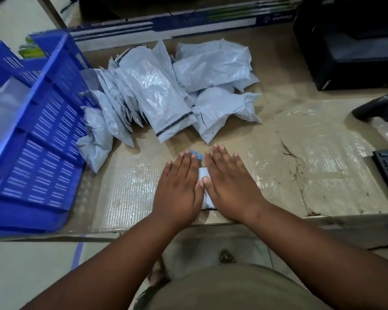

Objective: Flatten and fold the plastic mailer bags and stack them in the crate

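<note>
Folded grey plastic mailer (203,173), flat: left hand (179,184) and right hand (230,182) spread, pressing it onto taped cardboard counter (130,189); crinkled mailers (166,95); slotted blue crate (38,135).

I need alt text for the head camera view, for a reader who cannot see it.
Left hand and right hand press flat on a folded mailer bag on the cardboard-covered table. Behind lies a pile of grey mailer bags; a blue crate stands at left.

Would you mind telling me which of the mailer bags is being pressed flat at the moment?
The small folded mailer bag under both palms, left hand and right hand. The other bags lie untouched in a crumpled pile behind.
</note>
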`<state>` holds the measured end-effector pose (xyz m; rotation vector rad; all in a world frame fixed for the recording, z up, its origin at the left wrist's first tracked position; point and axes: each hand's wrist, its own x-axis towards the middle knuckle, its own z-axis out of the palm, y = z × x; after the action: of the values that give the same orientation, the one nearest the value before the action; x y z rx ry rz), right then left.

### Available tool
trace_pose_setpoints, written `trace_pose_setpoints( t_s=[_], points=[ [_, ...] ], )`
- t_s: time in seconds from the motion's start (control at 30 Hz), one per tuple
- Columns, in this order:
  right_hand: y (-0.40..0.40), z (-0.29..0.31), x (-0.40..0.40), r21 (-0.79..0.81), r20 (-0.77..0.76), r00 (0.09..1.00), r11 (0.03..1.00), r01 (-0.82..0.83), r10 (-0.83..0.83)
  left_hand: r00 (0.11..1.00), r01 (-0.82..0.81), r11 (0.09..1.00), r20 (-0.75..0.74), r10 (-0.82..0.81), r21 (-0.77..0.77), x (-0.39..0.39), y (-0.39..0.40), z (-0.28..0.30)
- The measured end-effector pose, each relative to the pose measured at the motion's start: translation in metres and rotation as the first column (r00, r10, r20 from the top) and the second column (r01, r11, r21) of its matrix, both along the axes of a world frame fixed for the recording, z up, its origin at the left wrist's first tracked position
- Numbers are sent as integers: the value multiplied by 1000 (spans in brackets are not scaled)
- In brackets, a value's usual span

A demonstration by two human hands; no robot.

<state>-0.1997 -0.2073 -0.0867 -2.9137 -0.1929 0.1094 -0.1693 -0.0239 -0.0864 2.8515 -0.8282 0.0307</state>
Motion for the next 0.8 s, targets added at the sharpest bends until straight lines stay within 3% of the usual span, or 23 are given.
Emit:
trace_pose_setpoints(
  t_s=[0.17,0.27,0.33,0.47,0.67,0.73,0.8],
  points=[
    [-11,19,0,107,-55,998,994,-4,10,1000,-8,999,-20,9,54,10,-3,8],
    [-26,33,-21,7,56,994,996,-90,90,999,-47,998,11,47,28,1,-1,18],
    [-31,33,-40,-57,60,978,979,-196,200,999,15,1000,43,-15,-7,-20,8,22],
    [-29,15,-60,-83,-71,965,963,-258,252,973,212,976,88,-215,37,-49,29,18],
    [-27,34,-43,-199,-323,911,923,-329,256,970,241,970,6,-242,11,-53,34,6],
    [-27,45,-36,-273,-345,904,895,-353,251,968,247,969,-30,-247,0,-50,36,5],
    [-23,57,-29,-290,-274,920,888,-357,280,963,256,967,-81,-256,-7,-45,38,10]
  ],
)
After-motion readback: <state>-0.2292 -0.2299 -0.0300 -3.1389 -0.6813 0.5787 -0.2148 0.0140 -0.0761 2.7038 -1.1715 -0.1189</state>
